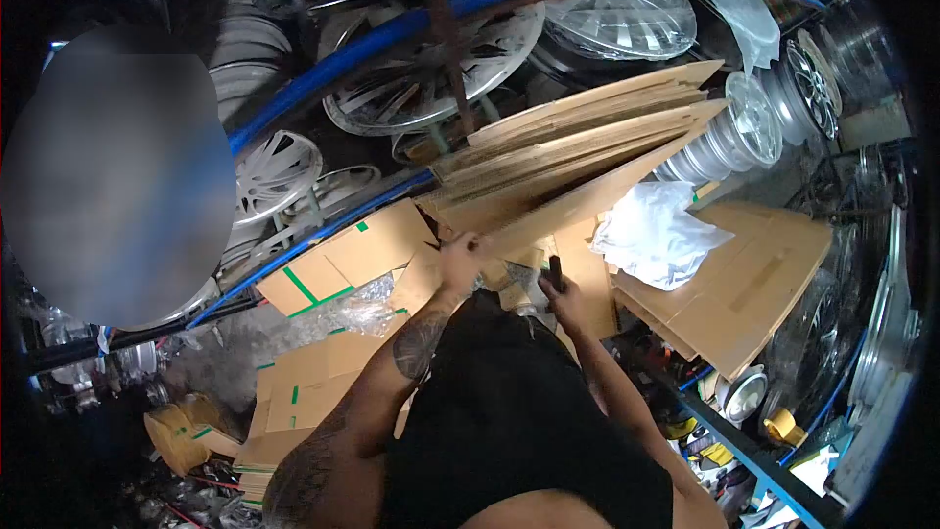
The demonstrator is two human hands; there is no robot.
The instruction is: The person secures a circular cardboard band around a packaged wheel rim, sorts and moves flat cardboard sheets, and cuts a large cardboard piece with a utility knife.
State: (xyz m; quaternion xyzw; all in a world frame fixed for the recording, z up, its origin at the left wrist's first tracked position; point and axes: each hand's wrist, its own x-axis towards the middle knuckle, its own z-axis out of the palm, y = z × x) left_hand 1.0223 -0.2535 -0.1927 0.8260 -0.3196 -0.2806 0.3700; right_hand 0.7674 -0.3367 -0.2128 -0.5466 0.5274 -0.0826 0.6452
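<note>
In the head view, flattened cardboard sheets [578, 137] lean in a stack before me, the front ones fanned apart. My left hand [462, 257] is closed at the lower left corner of the front cardboard sheet [587, 191], its fingers curled on the edge. A short dark handle-shaped object [556, 272] sticks up from my right hand [566, 302], which is closed round it; its exact kind is unclear. Left of my left hand lies a cardboard piece [382, 243] with green tape. To the right of the stack rests a crumpled white plastic bag [658, 235].
Wheel rims [441, 69] fill the rack behind a blue rail [372, 39]. More flat cardboard lies at right [744, 274] and lower left [308, 382]. Clear plastic wrap [362, 309] lies on the floor. A blurred grey shape [117, 176] covers the left side.
</note>
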